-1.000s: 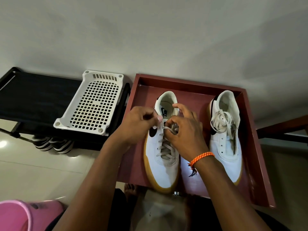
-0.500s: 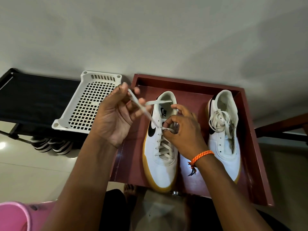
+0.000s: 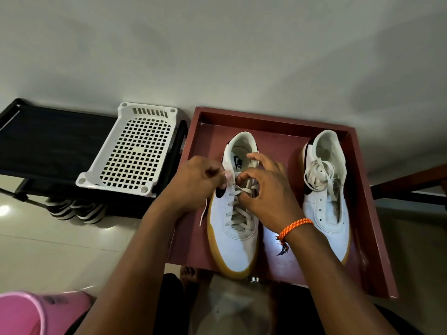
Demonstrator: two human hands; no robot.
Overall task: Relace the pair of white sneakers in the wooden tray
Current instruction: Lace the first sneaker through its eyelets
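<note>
my left hand (image 3: 196, 182) and right hand (image 3: 263, 187) fingers pinch the lace (image 3: 238, 189); left sneaker (image 3: 233, 213) runs twelve-to-six, right sneaker (image 3: 326, 189) at three.

Tray (image 3: 362, 189): reddish wood, faint sheen. Sneakers (image 3: 232, 238): matt white cloth-like uppers, gum rubber soles. Basket (image 3: 125, 180): white plastic grid. Floor (image 3: 48, 250): glossy tile.

White perforated basket (image 3: 135, 151) atop black rack (image 3: 48, 141); striped sandals (image 3: 77, 210) beneath; pink bucket (image 3: 31, 313) near.
</note>
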